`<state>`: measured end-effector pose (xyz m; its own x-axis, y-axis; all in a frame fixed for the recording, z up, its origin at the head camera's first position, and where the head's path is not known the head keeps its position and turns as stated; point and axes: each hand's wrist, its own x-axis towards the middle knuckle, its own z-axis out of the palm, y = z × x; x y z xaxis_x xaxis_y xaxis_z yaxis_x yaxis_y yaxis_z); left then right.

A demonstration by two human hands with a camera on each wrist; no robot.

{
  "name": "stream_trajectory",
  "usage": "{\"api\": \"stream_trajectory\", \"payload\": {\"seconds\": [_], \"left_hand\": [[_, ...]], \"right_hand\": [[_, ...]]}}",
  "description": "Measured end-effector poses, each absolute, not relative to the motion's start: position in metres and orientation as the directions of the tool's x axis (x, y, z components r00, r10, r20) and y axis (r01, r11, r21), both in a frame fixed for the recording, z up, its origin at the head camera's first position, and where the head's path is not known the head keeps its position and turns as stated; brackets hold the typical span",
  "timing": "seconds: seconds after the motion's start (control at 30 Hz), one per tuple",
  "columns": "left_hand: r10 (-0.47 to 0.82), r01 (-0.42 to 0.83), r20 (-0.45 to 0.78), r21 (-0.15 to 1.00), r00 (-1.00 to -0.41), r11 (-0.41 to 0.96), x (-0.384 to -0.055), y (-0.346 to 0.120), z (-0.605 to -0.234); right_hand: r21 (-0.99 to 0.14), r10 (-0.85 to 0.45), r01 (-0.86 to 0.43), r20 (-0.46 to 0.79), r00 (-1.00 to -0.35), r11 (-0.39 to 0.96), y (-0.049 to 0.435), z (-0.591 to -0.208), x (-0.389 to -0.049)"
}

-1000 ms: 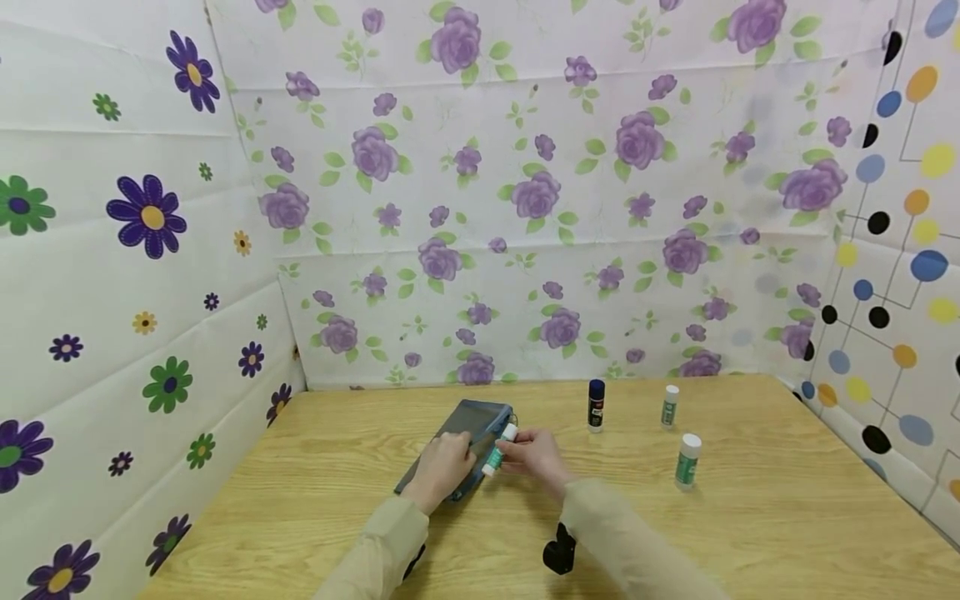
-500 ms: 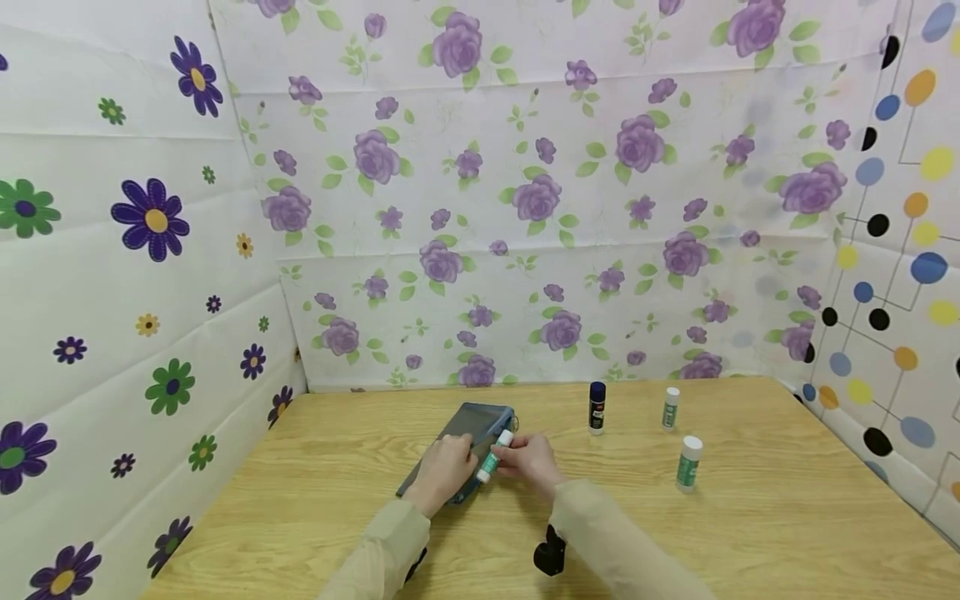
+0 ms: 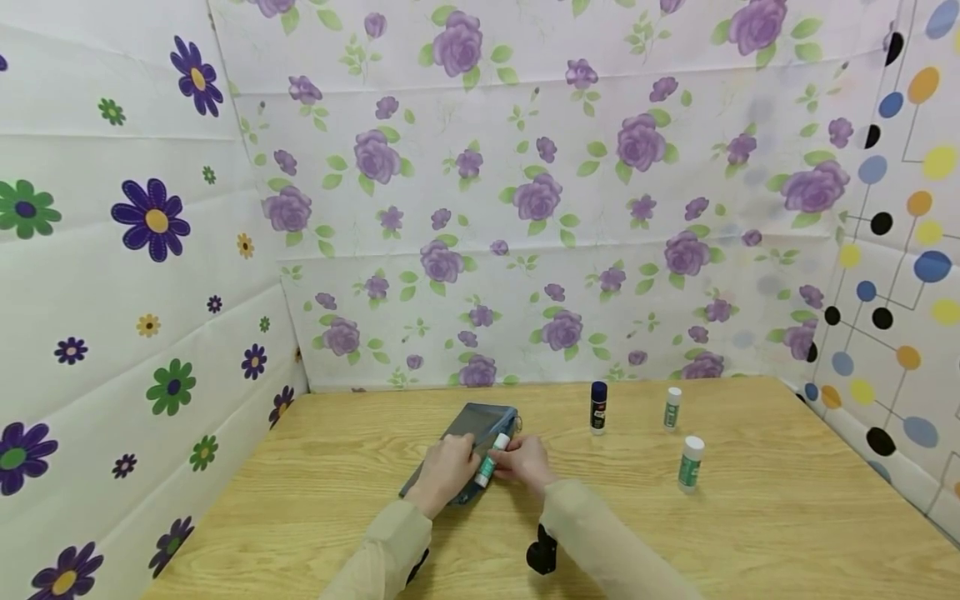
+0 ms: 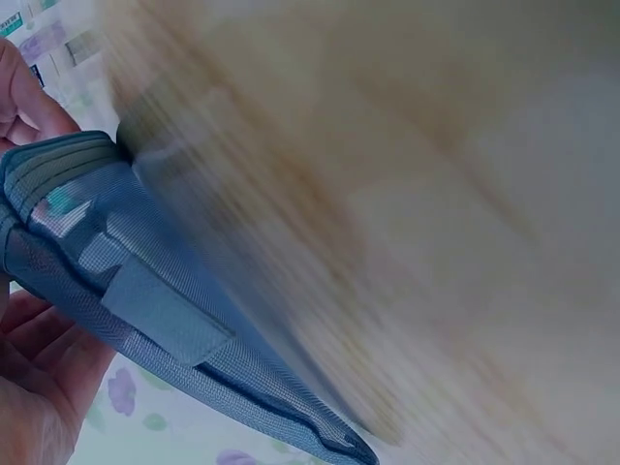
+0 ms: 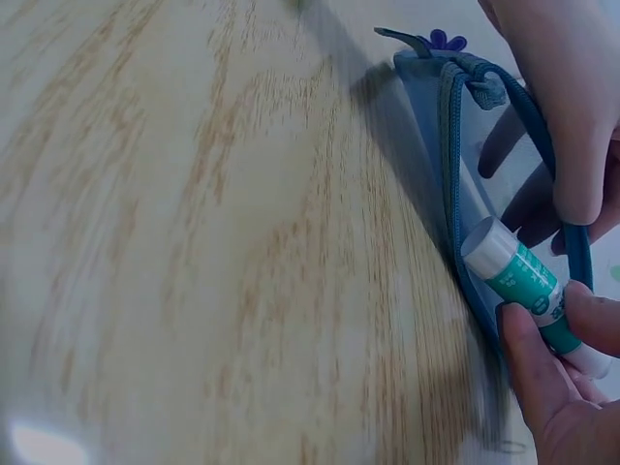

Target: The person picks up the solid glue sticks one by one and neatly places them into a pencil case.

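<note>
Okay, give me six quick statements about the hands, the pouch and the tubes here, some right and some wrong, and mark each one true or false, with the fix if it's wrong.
1. The left hand holds the blue pouch. True.
2. The right hand pinches a white-and-green tube. True.
3. The blue pouch is zipped fully shut. False: its zippered edges stand apart.
4. The pinched white-and-green tube is upright. False: it is tilted.
5. The dark-capped tube stands upright on the table. True.
6. The other two standing tubes have dark caps. False: the nearer tube and the farther tube both have white caps.
</note>
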<state>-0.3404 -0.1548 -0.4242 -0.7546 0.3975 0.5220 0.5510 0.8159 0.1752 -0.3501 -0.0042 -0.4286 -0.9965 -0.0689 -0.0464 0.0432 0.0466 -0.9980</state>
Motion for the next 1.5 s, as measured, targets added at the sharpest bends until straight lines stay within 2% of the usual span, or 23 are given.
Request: {"api": "stream_trajectory", "payload": {"seconds": [0.3,0.7,1.5], "left_hand": [[0.363,0.488,0.461,0.186,-0.809,0.853,-0.343,-0.153,-0.421],[0.382,0.512,0.484,0.169,-0.787,0.842,-0.340,-0.153,-0.421],[0.362,0.487,0.474,0.169,-0.802,0.857,-0.344,-0.150,-0.422]], "right_hand": [[-0.992,-0.049,0.053,-0.059,-0.997,0.111,-0.006,-0.433,-0.357],[-0.981,-0.020,0.060,-0.064,-0.998,0.186,-0.010,-0.434,-0.362],[-0.984,-0.005,0.061,-0.062,-0.998,0.165,-0.001,-0.433,-0.367]]}}
